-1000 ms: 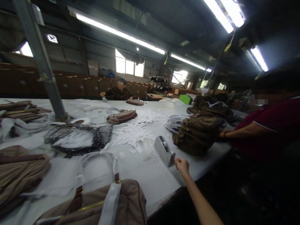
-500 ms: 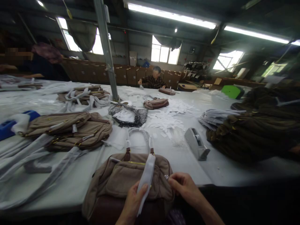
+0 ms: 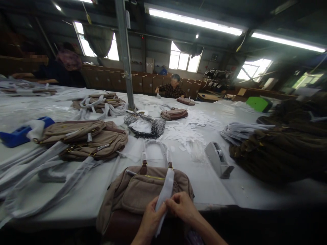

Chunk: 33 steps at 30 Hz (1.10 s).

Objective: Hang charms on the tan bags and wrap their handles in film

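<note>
At the bottom centre of the frame, the left hand (image 3: 150, 221) and right hand (image 3: 182, 208) meet, both pinching a white wrapped strap (image 3: 165, 194) that lies over a tan handbag (image 3: 143, 192) at the table's (image 3: 204, 183) near edge. Right of centre sits a grey tape dispenser (image 3: 218, 160); left of centre, stacked tan bags (image 3: 84, 139).

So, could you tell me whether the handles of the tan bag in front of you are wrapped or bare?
Wrapped: the tan bag lies flat with its handles sheathed in white paper, leather showing only at their bases.
</note>
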Tool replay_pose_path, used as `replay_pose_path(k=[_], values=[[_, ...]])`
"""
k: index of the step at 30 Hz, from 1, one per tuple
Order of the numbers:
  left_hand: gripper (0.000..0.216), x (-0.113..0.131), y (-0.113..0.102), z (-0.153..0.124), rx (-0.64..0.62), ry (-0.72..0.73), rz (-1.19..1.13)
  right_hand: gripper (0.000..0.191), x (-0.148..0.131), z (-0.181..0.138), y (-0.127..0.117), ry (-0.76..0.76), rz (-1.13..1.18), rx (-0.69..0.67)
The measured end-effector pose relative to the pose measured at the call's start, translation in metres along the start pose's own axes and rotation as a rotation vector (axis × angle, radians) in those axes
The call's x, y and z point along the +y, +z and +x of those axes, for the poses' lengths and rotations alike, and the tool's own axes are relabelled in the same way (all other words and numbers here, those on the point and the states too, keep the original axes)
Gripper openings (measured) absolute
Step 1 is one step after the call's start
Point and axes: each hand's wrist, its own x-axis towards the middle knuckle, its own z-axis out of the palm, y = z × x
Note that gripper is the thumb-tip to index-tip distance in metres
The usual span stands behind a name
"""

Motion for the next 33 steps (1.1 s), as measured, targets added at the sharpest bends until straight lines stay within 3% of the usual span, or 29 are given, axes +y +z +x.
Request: replay_pose_path(k=[4,10,15,17,27,30,33], values=[[0.045,-0.004,-0.002,0.002,0.027,0.004,0.064,0.036,-0.002,0.003,0.003,0.046,-0.08,0.054],[0.047,-0.007,-0.007,0.003,0.009,0.008,0.001,0.037,-0.007,0.002,0.005,-0.01,-0.125,0.179],[0.041,-0.009,-0.003,0.003,0.072,-0.08,-0.108,0.045,0.001,-0.003,-0.003,0.073,0.24,-0.122],[0.04,-0.011,0.001,0.003,0.079,-0.108,-0.176,0.046,0.003,-0.007,-0.007,0.078,0.358,-0.159],[0.045,-0.011,0.015,-0.003,0.084,-0.235,-0.34,0.053,0.012,-0.013,0.001,0.163,0.497,0.045],[0.046,-0.013,0.016,-0.003,0.066,-0.246,-0.372,0.038,0.018,-0.012,0.005,0.13,0.463,0.054],[0.045,-0.014,0.016,-0.003,0.09,-0.229,-0.363,0.022,0.021,-0.015,0.004,0.065,0.287,0.173]])
